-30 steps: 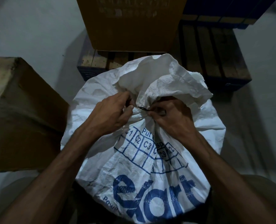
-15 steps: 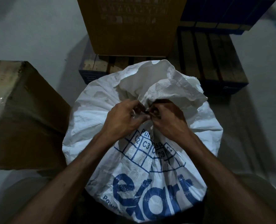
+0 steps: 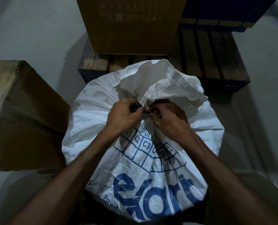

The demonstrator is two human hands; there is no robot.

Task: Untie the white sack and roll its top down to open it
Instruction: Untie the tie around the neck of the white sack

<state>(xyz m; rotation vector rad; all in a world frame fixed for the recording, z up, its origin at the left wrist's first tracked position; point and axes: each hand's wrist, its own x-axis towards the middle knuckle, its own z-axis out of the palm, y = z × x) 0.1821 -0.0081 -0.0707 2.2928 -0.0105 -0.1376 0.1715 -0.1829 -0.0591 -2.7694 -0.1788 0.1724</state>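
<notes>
A full white woven sack (image 3: 92, 120) with blue print stands in front of me, its neck gathered and bound by a thin dark tie (image 3: 144, 111). The loose crumpled top (image 3: 165, 85) flares up behind the neck. My left hand (image 3: 124, 116) pinches the tie from the left, with a short dark end showing above its fingers. My right hand (image 3: 169, 117) pinches the tie from the right. The fingertips of both hands meet at the knot and hide most of it.
A brown cardboard box (image 3: 21, 114) stands close on the left. Behind the sack lies a wooden pallet (image 3: 216, 62) with a tall cardboard box (image 3: 131, 25) on it and a dark blue object (image 3: 224, 12) at the back right. Grey floor lies to the right.
Both hands have closed in from either side of the neck until their fingertips meet on the tie. The view has shifted slightly; the sack stays tied.
</notes>
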